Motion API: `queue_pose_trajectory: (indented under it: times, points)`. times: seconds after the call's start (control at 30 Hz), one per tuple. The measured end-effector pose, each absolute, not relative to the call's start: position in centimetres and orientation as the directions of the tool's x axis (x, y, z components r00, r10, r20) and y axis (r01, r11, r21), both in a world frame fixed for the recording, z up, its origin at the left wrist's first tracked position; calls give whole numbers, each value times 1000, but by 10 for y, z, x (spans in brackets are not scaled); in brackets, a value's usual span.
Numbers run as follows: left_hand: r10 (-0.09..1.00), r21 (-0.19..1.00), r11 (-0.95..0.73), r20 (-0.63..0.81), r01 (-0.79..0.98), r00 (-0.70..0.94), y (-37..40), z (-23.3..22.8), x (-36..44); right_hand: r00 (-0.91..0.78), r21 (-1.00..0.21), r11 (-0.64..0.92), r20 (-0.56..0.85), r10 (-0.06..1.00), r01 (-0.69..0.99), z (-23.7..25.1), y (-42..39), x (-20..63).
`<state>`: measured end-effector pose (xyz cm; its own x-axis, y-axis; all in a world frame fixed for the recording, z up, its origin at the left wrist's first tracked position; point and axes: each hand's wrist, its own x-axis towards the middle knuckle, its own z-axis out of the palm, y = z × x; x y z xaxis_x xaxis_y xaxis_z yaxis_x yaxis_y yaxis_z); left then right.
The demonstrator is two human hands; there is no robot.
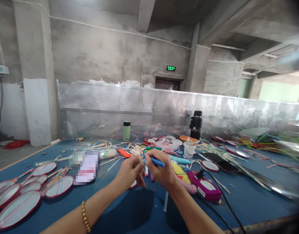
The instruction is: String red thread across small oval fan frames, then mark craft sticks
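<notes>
Above the table, hands together.

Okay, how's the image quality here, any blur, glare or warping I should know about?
In the head view, straight lines bow toward the edges, and the right side smears, the perforated metal screen catching glare there. A pixelated patch hides something on the blue table. Left hand and right hand, holding a blue pen, look sharp.

We see round fans lying left of our hands on the table. Two flasks stand behind them, before the perforated screen.
</notes>
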<state>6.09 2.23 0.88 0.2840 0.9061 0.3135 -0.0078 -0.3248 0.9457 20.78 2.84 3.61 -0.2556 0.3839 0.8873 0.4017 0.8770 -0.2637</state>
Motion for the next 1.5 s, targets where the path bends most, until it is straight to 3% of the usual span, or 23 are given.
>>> queue_pose_trajectory:
  times: [0.93,1.5]
  points:
    - [904,946,-323,310,-5,294,20,12,61,-293,-308,868,852,433,388,35,24,209]
    - [905,949,-315,307,-19,294,21,10,62,-294,-260,879,872,392,401,37,24,208]
